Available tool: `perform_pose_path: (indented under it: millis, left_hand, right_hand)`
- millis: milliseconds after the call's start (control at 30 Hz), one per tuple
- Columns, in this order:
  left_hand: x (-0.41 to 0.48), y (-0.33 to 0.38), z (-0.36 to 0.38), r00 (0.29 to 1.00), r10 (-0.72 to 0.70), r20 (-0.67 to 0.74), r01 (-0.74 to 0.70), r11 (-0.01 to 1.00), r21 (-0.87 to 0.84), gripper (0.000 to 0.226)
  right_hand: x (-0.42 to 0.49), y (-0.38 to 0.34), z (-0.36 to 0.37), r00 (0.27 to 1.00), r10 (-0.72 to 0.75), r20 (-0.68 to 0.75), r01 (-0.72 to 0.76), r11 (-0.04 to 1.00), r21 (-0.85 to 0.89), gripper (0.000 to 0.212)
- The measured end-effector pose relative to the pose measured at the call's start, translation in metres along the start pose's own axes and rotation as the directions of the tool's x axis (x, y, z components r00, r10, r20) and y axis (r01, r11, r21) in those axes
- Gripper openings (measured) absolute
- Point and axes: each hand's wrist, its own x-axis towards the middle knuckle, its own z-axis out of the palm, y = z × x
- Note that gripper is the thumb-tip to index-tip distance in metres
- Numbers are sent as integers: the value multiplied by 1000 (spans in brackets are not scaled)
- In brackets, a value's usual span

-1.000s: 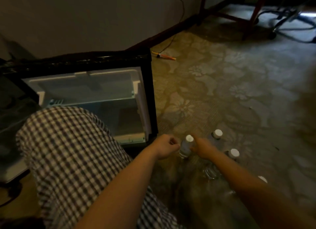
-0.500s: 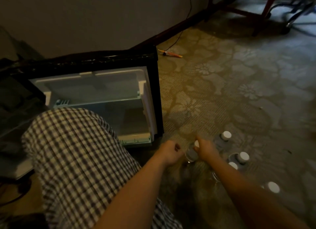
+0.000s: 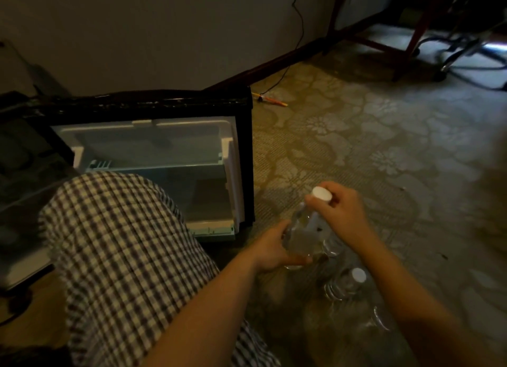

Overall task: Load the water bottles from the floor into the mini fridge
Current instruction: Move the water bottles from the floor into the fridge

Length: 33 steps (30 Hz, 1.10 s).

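- Right of the fridge (image 3: 153,144), near its lower corner, a clear bottle (image 3: 301,235) is held tilted.
- Left hand (image 3: 274,252) wraps its base, right hand (image 3: 343,210) pinches the neck below the white cap (image 3: 321,194).
- More bottles (image 3: 354,279) just beyond; labels too blurry to read.

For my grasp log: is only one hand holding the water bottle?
No, the right hand pinches the water bottle just under its white cap, and the left hand grips its lower body.
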Motion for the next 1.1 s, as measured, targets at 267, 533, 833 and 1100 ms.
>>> perform_pose_path:
  millis: [267,533,833,1100]
  left_hand:
    - [-23,36,-42,899,227,-375,-282,955,-97,39]
    - [-68,71,-108,803,276,-528,-308,951,28,28]
    - [-147,92,-195,608,326,-724,-259,943,208,28]
    - [-207,66,-254,498,211,-841,-165,975,146,40]
  right_hand:
    - [44,-100,-7,973,-220,66,214,973,87,26]
    - [69,-167,9,915,-362,178,369,929,-10,27]
    - [92,-262,58,830,-398,391,419,907,35,42]
    - [91,-320,142,757,-444,479,433,890,142,51]
